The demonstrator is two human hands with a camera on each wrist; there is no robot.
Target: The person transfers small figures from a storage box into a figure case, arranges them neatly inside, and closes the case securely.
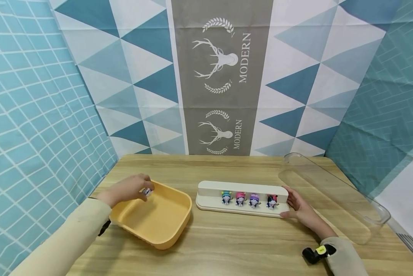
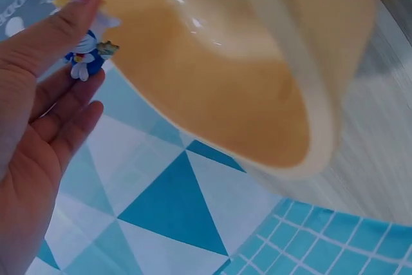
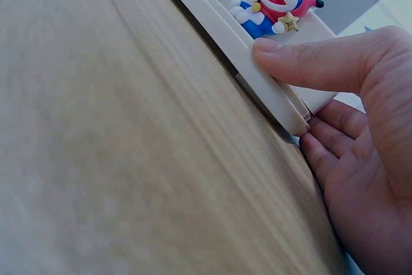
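My left hand [image 1: 132, 188] pinches a small figurine [image 2: 87, 53] between thumb and fingers, over the far left rim of a yellow plastic basin [image 1: 173, 230]. Blue and white show on the figurine; the thumb hides part of its head. My right hand [image 1: 301, 209] grips the right end of a long cream display stand [image 1: 210, 201], the thumb on its front edge and the fingers round the end. Several similar figurines stand in a row on it, with a wider gap before the rightmost, a red-hooded figurine [image 3: 278, 1] holding a star.
A long clear plastic cover [image 1: 334, 195] lies slanted at the right of the wooden table [image 1: 227, 245]. Patterned cloth [image 1: 223, 76] hangs behind the table and at both sides. Dark wrist devices sit on both sleeves.
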